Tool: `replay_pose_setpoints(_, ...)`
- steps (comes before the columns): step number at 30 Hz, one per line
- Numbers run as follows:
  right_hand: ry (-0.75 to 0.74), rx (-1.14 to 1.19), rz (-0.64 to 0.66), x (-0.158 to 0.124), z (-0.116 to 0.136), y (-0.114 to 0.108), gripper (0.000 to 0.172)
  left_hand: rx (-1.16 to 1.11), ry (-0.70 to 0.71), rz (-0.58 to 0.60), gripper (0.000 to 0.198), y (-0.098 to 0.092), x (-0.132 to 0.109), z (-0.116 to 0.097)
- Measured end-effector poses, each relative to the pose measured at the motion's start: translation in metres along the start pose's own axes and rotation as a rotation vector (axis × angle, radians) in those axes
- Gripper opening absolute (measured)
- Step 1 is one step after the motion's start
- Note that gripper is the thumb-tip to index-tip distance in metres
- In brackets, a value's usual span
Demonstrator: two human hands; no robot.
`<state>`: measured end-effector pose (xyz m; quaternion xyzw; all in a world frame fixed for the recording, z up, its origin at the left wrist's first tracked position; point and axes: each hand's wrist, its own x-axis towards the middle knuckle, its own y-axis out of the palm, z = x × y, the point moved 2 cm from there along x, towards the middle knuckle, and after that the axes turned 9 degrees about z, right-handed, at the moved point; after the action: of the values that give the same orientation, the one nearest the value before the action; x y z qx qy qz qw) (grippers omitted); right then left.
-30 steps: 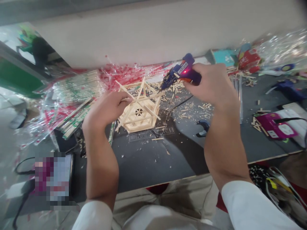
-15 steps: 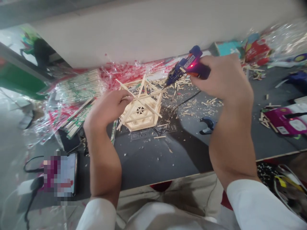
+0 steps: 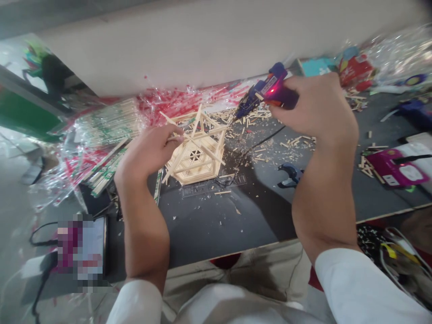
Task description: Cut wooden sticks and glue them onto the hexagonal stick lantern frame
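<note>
A small hexagonal model built of pale wooden sticks (image 3: 195, 157) stands on the dark table (image 3: 209, 225). My left hand (image 3: 148, 150) is closed in a pinch on a long thin stick (image 3: 199, 146) that lies slanted across the model's top. My right hand (image 3: 313, 108) is wrapped round a blue glue gun (image 3: 266, 90) with a red light on. Its nozzle points down-left and hovers a little to the right of the model, not touching it.
Bundles of wrapped sticks (image 3: 108, 126) and red-printed cellophane lie at the left and back. Stick offcuts litter the table behind the model. A blue clamp (image 3: 288, 173) lies to the right, a magenta box (image 3: 393, 168) further right, and a phone (image 3: 81, 247) at the front left.
My right hand has lifted the glue gun up and to the right, away from the model. My left hand has kept its pinch on the stick.
</note>
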<state>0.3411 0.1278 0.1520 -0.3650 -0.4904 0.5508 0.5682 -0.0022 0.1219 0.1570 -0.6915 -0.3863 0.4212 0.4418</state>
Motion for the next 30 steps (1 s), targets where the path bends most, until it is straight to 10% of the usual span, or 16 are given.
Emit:
replay_pose_setpoints(11, 0.08, -0.059, 0.058, 0.008, -0.014, 0.009, 0.013, -0.091, -0.054, -0.083, 0.046, -0.003, -0.004, -0.005)
replay_pose_setpoints(16, 0.187, -0.07, 0.315, 0.022, -0.041, 0.04, 0.035, -0.122, -0.013, -0.224, 0.044, -0.003, -0.007, -0.004)
replay_pose_setpoints(22, 0.299, -0.055, 0.5, 0.027, -0.057, 0.063, 0.043, -0.109, 0.067, -0.125, 0.04, -0.006, -0.006, -0.015)
replay_pose_setpoints(30, -0.291, 0.689, 0.078, -0.017, 0.063, 0.007, 0.019, -0.049, 0.249, -0.132, 0.04, 0.001, -0.01, -0.04)
